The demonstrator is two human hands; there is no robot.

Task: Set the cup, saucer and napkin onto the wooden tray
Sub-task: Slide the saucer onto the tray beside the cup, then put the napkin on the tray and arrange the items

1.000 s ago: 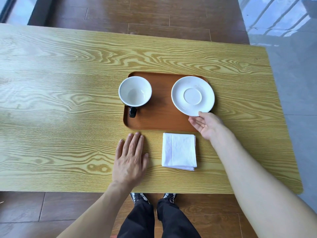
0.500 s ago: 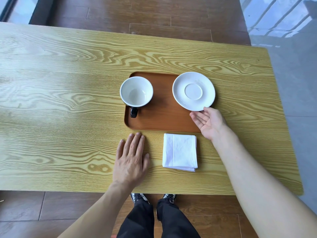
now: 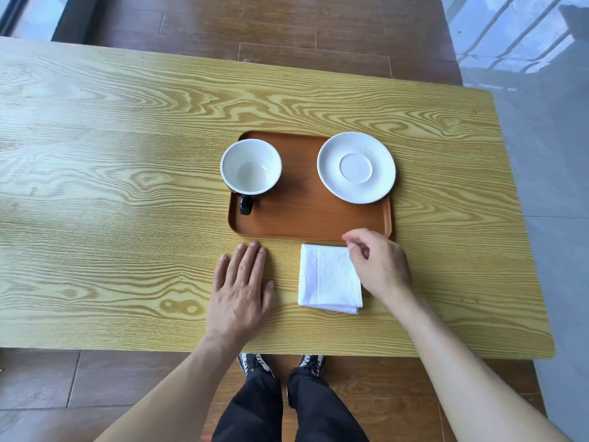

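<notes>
The right hand had left the saucer on the wooden tray and dropped to mid-frame, fingers loosely curled over the napkin, gripping nothing. The left hand lay flat, fingers spread. With the cup on the tray too, only the napkin remained.

Cup left, saucer right on the tray — napkin on the table before it.
</notes>
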